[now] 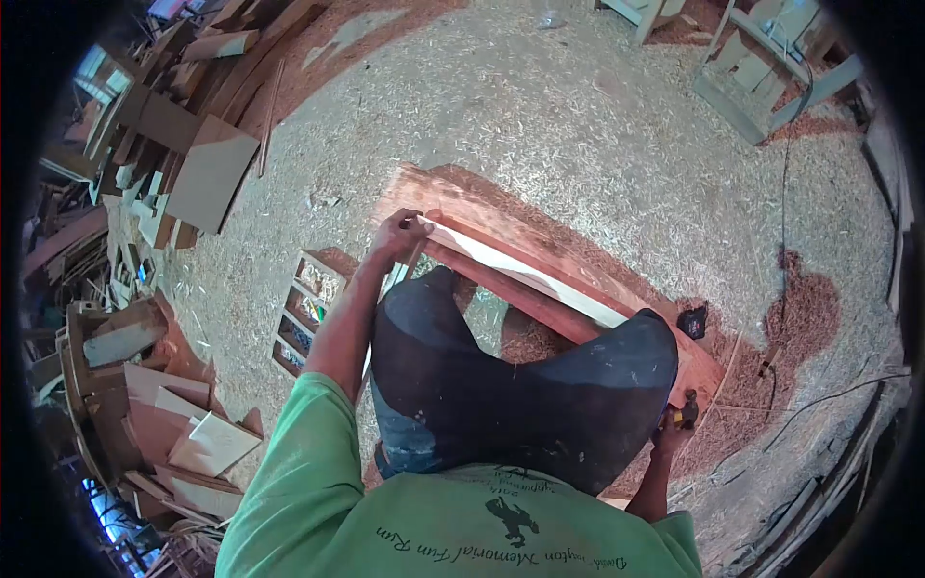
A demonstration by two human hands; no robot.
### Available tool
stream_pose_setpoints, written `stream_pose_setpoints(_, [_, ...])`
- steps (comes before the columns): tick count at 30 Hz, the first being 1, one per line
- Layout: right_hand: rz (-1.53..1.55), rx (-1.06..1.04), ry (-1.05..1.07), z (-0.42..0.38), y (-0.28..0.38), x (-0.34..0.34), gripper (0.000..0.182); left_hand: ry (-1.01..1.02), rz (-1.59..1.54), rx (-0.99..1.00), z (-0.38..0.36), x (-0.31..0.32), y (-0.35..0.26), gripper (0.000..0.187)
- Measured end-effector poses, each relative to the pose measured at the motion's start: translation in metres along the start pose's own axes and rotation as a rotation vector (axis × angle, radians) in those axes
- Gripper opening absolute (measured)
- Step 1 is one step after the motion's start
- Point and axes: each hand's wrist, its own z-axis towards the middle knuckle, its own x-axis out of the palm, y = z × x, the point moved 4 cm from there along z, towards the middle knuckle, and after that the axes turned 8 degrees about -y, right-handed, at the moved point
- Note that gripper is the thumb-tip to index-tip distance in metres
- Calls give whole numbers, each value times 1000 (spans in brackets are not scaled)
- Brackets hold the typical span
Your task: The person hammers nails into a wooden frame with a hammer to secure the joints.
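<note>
Bent over a board (525,267), pale and sunlit along its top, with dark trousers (520,390) spread on the near side of it. Laid lengthwise over a wider reddish plank (511,229), in view beyond the board's far edge and past its right end. Holding the board's left end with the left hand (405,233), with fingers bent over the edge and closed on it. Gripping a hammer (690,401) in the right hand (672,433), past the board's right end, with fingers wrapped round the handle and partly hidden.

Beside the board's right end, a small black bag (692,321). Near its left end, a divided crate (306,313) with small items in the compartments, too small to name.

All round the board, a floor (568,116) strewn with pale shavings, bright in places and shaded in others. Well to the right of the board, a reddish heap (807,301) and a dark cord (784,193). Far beyond the board's right end, a wooden frame (729,104). Well to the left of the board, stacked timber (159,120) with a flat panel (214,173) leaning there, and nearer, scattered offcuts (214,445).
</note>
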Motion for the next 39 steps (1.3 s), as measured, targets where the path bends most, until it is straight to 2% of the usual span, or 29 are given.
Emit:
stream_pose_setpoints(1, [-62, -7, -42, 6, 3, -4, 104, 32, 50, -8, 6, -4, -6, 62])
stream_pose_setpoints(3, [-517, 45, -331, 15, 6, -19, 110, 155, 80, 1, 26, -5, -7, 57])
stream_pose_setpoints(4, [-644, 92, -429, 15, 11, -27, 113, 207, 96, 6, 33, -9, -5, 54])
stream_pose_setpoints(5, [-700, 108, -499, 15, 18, -37, 116, 176, 146, 67, 34, -11, -9, 46])
stream_pose_setpoints(6, [-686, 76, -524, 14, 25, -49, 119, 210, 191, 75, 40, -12, -14, 45])
stream_pose_setpoints(8, [-571, -164, -507, 25, 27, -84, 126, 307, 301, 90, 51, -13, -21, 43])
stream_pose_setpoints(9, [-615, -280, -547, 23, 32, -100, 123, 352, 252, 45, 53, -14, -25, 39])
stream_pose_setpoints(11, [-702, -527, -638, 13, 65, -125, 118, 417, 472, 211, 69, -8, -29, 41])
stream_pose_setpoints(12, [-659, -544, -632, 5, 82, -134, 111, 443, 580, 296, 78, -4, -31, 43])
stream_pose_setpoints(13, [-617, -560, -620, -13, 107, -143, 103, 463, 776, 428, 80, 2, -42, 36])
stream_pose_setpoints(15, [-574, -601, -582, -51, 146, -151, 95, 578, 1034, 645, 139, 49, -2, 35])
stream_pose_setpoints(18, [-589, -698, -478, -121, 210, -130, 89, 543, 1031, 542, 133, 46, 2, 39])
stream_pose_setpoints(21, [-634, -878, -299, -161, 251, -76, 80, 655, 869, 388, 99, 31, -21, 44])
stream_pose_setpoints(22, [-609, -880, -187, -154, 260, -51, 80, 532, 849, 559, 107, 41, -2, 45])
stream_pose_setpoints(23, [-582, -876, -80, -148, 266, -24, 80, 427, 721, 592, 91, 22, -13, 47])
stream_pose_setpoints(24, [-560, -866, 17, -144, 273, 3, 81, 382, 323, 365, 111, 35, 33, 52])
stream_pose_setpoints(25, [-593, -786, 150, -130, 283, 36, 78, 494, 219, 173, 93, 16, 13, 53])
stream_pose_setpoints(27, [-498, -921, 414, -60, 277, 106, 76, 489, 75, 91, 79, 4, 4, 49])
stream_pose_setpoints(29, [-628, -877, 531, -112, 336, 210, 76, 500, 217, 126, 85, 9, -4, 45])
stream_pose_setpoints(32, [-755, -723, 712, -219, 395, 330, 76, 356, 326, 248, 85, 14, -7, 39])
stream_pose_setpoints(33, [-764, -647, 798, -237, 398, 354, 78, 410, 297, 147, 92, 24, 6, 35])
stream_pose_setpoints(34, [-774, -567, 879, -255, 401, 378, 81, 309, 111, 115, 83, 6, 6, 35])
stream_pose_setpoints(35, [-629, -541, 976, -247, 387, 400, 83, 207, -73, 87, 63, -26, 4, 34])
stream_pose_setpoints(36, [-658, -632, 1016, -251, 381, 420, 80, 101, -255, 59, 45, -52, 10, 33])
stream_pose_setpoints(38, [-714, -811, 1095, -264, 369, 452, 76, -279, -725, 40, 13, -82, 54, 28])
stream_pose_setpoints(39, [-683, -1093, 1081, -274, 363, 459, 70, -501, -516, 60, -2, -98, 90, 25])
